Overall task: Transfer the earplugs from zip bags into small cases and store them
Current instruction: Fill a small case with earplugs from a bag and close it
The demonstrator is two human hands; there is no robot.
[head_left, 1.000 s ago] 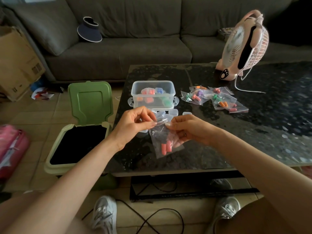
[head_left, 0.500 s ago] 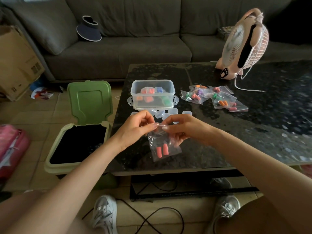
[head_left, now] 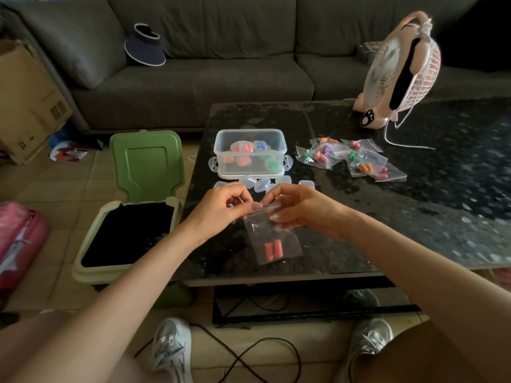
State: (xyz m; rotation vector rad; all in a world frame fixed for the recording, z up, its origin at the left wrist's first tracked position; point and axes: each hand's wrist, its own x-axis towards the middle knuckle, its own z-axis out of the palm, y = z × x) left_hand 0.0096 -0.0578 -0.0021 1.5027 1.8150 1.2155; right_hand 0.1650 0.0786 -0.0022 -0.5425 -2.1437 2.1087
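Note:
A clear zip bag (head_left: 272,239) hangs above the dark table, with two salmon-pink earplugs (head_left: 273,250) at its bottom. My left hand (head_left: 221,210) pinches the bag's top edge from the left and my right hand (head_left: 301,210) pinches it from the right, thumbs close together. Several empty clear small cases (head_left: 261,184) lie on the table just behind my hands. Behind them stands a clear storage box (head_left: 250,153) with filled cases inside. More zip bags of coloured earplugs (head_left: 351,158) lie in a pile to the right of the box.
An open green-lidded bin (head_left: 124,236) stands on the floor left of the table (head_left: 414,205). A pink fan (head_left: 401,73) with a white cord sits at the table's back right. Behind are a grey sofa, a visor and a cardboard box (head_left: 25,100).
Both hands have kept hold of the bag's top and drawn slightly nearer, lowering it a little. The bag with the two earplugs swung slightly left and now hangs straighter.

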